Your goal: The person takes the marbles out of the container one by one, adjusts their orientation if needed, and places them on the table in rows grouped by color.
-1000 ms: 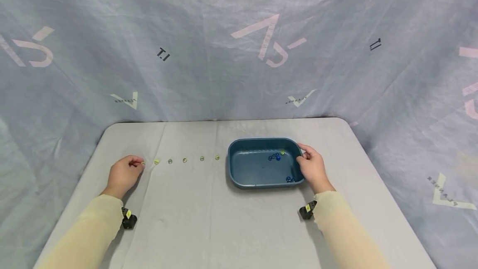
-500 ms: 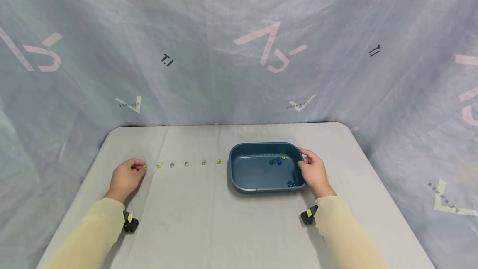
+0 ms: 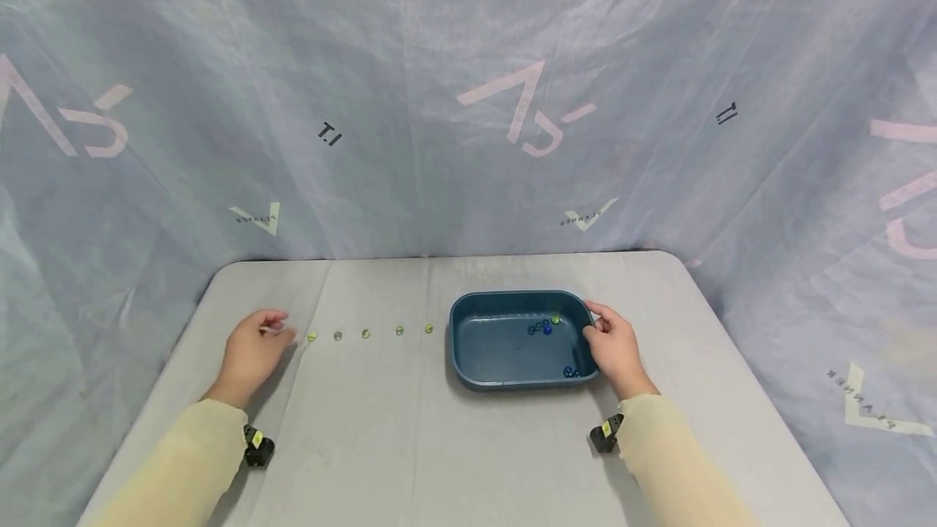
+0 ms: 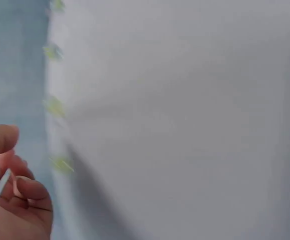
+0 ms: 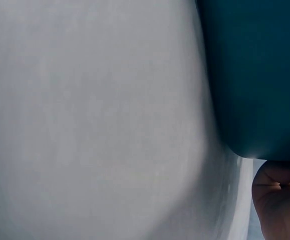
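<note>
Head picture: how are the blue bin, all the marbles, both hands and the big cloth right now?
Blue bin: upright, open on top.
Marbles in the bin: loose, in two groups.
Marble row: five visible, spaced apart.
Left hand: thumb and finger parted; can't tell whether it holds anything.
Right hand: grips the bin's right end.
Big cloth: hanging, wrinkled.

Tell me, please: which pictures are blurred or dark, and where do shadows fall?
Left wrist: blurred, the marbles smeared, a soft shadow across the table. Right wrist: dim, the tub very dark, shadow beside it. Head: clearer, fairly evenly lit, soft shadows beside the sleeves.
</note>
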`<state>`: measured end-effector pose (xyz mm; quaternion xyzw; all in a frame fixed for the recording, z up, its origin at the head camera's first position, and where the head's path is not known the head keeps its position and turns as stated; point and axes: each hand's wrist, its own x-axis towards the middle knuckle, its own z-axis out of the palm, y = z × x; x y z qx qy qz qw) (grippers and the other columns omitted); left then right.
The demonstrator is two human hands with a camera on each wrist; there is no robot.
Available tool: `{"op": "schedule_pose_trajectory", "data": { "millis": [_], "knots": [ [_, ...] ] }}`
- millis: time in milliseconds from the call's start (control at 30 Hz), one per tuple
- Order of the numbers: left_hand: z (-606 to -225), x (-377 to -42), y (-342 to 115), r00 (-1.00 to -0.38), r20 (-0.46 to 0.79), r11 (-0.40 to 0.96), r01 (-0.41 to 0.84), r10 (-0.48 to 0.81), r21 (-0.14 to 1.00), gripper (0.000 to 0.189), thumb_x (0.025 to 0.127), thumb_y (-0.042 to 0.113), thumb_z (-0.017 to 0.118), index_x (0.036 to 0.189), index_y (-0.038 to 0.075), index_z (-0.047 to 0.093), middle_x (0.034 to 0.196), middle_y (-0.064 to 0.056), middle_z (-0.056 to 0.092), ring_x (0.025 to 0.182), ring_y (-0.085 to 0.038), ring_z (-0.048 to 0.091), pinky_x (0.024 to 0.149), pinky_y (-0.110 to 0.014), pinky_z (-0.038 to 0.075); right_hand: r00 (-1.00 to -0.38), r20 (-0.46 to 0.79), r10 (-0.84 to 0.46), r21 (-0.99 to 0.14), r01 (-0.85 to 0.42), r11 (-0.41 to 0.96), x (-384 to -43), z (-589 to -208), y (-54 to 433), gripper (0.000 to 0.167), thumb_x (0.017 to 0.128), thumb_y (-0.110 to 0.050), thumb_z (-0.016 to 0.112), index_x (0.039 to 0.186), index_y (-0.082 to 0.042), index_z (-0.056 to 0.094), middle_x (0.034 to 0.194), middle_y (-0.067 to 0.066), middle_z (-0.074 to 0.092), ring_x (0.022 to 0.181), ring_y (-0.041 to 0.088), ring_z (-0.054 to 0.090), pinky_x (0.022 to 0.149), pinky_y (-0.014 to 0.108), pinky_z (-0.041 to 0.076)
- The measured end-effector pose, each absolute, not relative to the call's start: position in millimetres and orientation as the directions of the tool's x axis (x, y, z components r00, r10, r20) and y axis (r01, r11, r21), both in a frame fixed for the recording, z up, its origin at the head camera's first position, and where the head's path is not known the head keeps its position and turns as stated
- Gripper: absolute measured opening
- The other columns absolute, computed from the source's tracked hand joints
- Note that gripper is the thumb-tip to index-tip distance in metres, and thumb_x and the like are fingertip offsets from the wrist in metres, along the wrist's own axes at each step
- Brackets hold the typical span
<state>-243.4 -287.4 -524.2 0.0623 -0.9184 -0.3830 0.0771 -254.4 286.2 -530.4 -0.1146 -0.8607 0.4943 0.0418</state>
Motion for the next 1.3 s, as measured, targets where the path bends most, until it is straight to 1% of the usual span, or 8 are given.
{"op": "schedule_pose_trajectory", "data": {
  "millis": [200, 333, 467, 600, 700, 1033, 1167, 1300],
  "knots": [
    [-494.5, -248.4, -223.4, -0.975, 0.220, 0.623, 0.160, -0.020, 0.766, 0.023, 0.095, 0.008, 0.074, 0.117, 0.003, 0.068, 0.107, -0.013, 0.062, 0.080, -0.021, 0.055, 0.060, -0.027, 0.048, -0.967, -0.030, 0.254, -0.861, 0.154, 0.485, -253.4, -531.4, 286.8, 0.049, 0.095, -0.004, 0.056, 0.144, -0.010, 0.060, 0.081, 0.004, 0.046, 0.067, 0.020, 0.044, 0.058, 0.028, 0.037],
    [-490.3, -242.5, -179.4, -0.966, 0.247, 0.548, 0.248, 0.076, 0.799, 0.019, 0.091, 0.004, 0.077, 0.109, 0.007, 0.070, 0.101, -0.009, 0.063, 0.074, -0.016, 0.054, 0.059, -0.026, 0.046, -0.968, -0.043, 0.246, -0.861, 0.161, 0.483, -253.2, -532.0, 285.4, 0.050, 0.096, -0.005, 0.056, 0.145, -0.009, 0.059, 0.084, 0.005, 0.047, 0.071, 0.021, 0.045, 0.060, 0.029, 0.038],
    [-492.9, -232.1, -144.6, -0.953, 0.239, 0.478, 0.300, 0.186, 0.826, 0.018, 0.090, 0.003, 0.078, 0.105, 0.010, 0.071, 0.099, -0.010, 0.063, 0.073, -0.015, 0.054, 0.062, -0.027, 0.047, -0.969, -0.049, 0.244, -0.859, 0.166, 0.484, -252.1, -533.8, 284.6, 0.050, 0.096, -0.005, 0.056, 0.145, -0.009, 0.059, 0.084, 0.005, 0.047, 0.072, 0.022, 0.045, 0.060, 0.029, 0.038],
    [-494.2, -224.6, -116.2, -0.934, 0.236, 0.428, 0.335, 0.267, 0.839, 0.018, 0.089, 0.002, 0.079, 0.103, 0.013, 0.071, 0.097, -0.005, 0.062, 0.073, -0.015, 0.054, 0.063, -0.027, 0.047, -0.969, -0.042, 0.245, -0.858, 0.161, 0.489, -252.3, -534.3, 284.8, 0.050, 0.096, -0.005, 0.056, 0.146, -0.010, 0.059, 0.083, 0.005, 0.046, 0.071, 0.022, 0.044, 0.060, 0.030, 0.038],
    [-494.7, -223.4, -97.7, -0.917, 0.246, 0.401, 0.363, 0.316, 0.841, 0.017, 0.089, 0.003, 0.079, 0.103, 0.011, 0.072, 0.096, 0.000, 0.062, 0.072, -0.012, 0.053, 0.063, -0.026, 0.047, -0.969, -0.042, 0.245, -0.860, 0.160, 0.485, -253.2, -532.9, 284.8, 0.050, 0.096, -0.004, 0.055, 0.146, -0.010, 0.059, 0.082, 0.004, 0.045, 0.070, 0.022, 0.044, 0.061, 0.030, 0.037],
    [-484.9, -221.1, -49.8, -0.871, 0.251, 0.355, 0.414, 0.423, 0.838, 0.020, 0.096, 0.012, 0.075, 0.116, 0.018, 0.073, 0.094, 0.010, 0.060, 0.070, -0.011, 0.054, 0.062, -0.029, 0.049, -0.967, -0.037, 0.252, -0.857, 0.160, 0.491, -254.2, -528.9, 284.7, 0.050, 0.096, -0.004, 0.056, 0.145, -0.011, 0.060, 0.080, 0.003, 0.044, 0.069, 0.021, 0.043, 0.059, 0.029, 0.036],
    [-483.4, -223.4, -31.5, -0.863, 0.257, 0.321, 0.415, 0.435, 0.851, 0.021, 0.098, 0.015, 0.074, 0.119, 0.018, 0.072, 0.100, 0.010, 0.062, 0.071, -0.011, 0.055, 0.062, -0.029, 0.050, -0.966, -0.043, 0.255, -0.855, 0.168, 0.491, -253.7, -529.6, 284.7, 0.050, 0.096, -0.004, 0.056, 0.145, -0.011, 0.060, 0.080, 0.003, 0.044, 0.068, 0.020, 0.043, 0.059, 0.029, 0.036],
    [-482.0, -227.7, -15.3, -0.871, 0.252, 0.311, 0.400, 0.422, 0.862, 0.021, 0.099, 0.018, 0.072, 0.121, 0.018, 0.072, 0.105, 0.004, 0.065, 0.072, -0.011, 0.055, 0.062, -0.028, 0.049, -0.967, -0.041, 0.251, -0.856, 0.163, 0.491, -253.8, -530.0, 284.0, 0.050, 0.096, -0.004, 0.056, 0.145, -0.010, 0.059, 0.081, 0.003, 0.045, 0.069, 0.020, 0.044, 0.059, 0.029, 0.037]
  ]
}}
